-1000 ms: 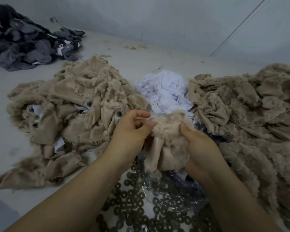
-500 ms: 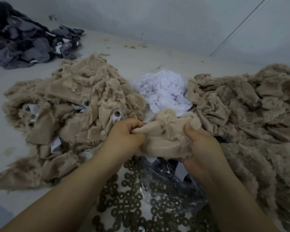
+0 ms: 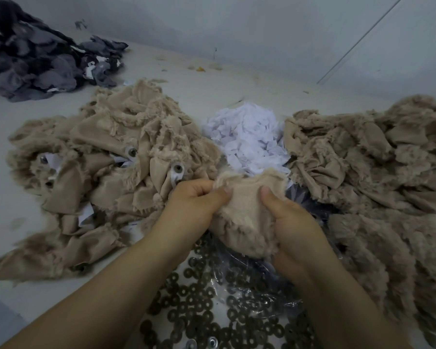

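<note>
The beige plush fabric piece [image 3: 247,210] is held just above the white table [image 3: 212,79] between both hands, close in front of a heap of white shredded scraps [image 3: 247,139]. Its smooth woven backing is turned towards the camera, and shaggy pile frays out along its edges. It is bunched into a rounded, pouch-like shape.

The grip of the left hand [image 3: 194,205] is closed on the piece's left edge, the thumb pressed onto the backing and the fingers curled behind. The grip of the right hand [image 3: 290,222] is closed on the right side, the thumb laid on top and the fingers wrapped beneath.

Under the piece, a crumpled clear plastic bag [image 3: 257,293] and a scatter of dark round washers [image 3: 194,306] are seen on the table. To the left lies a pile of beige plush pieces [image 3: 106,137]. Several of them are fitted with round grey plastic eyes [image 3: 178,168] and small white tags [image 3: 84,215]; any print on the tags is too small to be read. A second beige plush pile [image 3: 368,172] is spread on the right, and a heap of dark grey fabric pieces [image 3: 35,59] is set well apart at the far left.
</note>
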A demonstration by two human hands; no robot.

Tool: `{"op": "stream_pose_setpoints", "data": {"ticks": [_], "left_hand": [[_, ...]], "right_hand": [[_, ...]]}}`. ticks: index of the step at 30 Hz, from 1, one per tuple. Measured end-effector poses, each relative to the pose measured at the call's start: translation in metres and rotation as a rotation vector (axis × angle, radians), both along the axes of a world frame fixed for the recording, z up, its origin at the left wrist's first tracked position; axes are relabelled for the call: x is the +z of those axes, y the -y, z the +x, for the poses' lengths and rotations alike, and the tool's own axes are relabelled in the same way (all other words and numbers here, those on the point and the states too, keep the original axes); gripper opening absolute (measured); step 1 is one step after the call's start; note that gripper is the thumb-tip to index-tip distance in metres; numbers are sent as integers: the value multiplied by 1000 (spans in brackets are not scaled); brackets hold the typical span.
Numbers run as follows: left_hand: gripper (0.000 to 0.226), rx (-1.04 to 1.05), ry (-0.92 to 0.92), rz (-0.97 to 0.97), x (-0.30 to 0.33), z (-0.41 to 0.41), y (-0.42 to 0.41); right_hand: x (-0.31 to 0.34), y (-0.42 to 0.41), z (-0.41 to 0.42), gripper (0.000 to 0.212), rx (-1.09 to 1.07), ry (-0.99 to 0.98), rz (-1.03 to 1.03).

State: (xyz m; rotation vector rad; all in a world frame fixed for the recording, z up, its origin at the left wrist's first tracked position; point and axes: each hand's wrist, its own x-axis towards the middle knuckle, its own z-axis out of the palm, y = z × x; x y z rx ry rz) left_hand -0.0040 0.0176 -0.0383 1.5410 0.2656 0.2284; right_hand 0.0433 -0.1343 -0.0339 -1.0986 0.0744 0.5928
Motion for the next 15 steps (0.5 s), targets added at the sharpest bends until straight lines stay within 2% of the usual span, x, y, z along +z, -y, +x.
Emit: {"op": "stream_pose_setpoints", "data": {"ticks": [5,7,9,12,13,14,15], "left_hand": [[48,96,-39,148,-3,2,-2],[53,142,-23,99,-2,1,-1],[44,197,5,22,-2,3,0],[24,275,17,189,-3,7,-3],[16,258,23,245,-2,7,-4],[18,200,23,272,0,6,-5],[30,109,23,278,2,4,-7]], "right_hand": [[-3,0,3,41,-12,-61,48],[1,2,4,51,63,-88,114],[3,3,1,54,178,-3,96],[4,2,-4,48,237,152,-57],[4,2,-4,44,197,153,-44],[5,2,-3,41,149,115,3],[6,3,-1,42,99,51,59]]}}
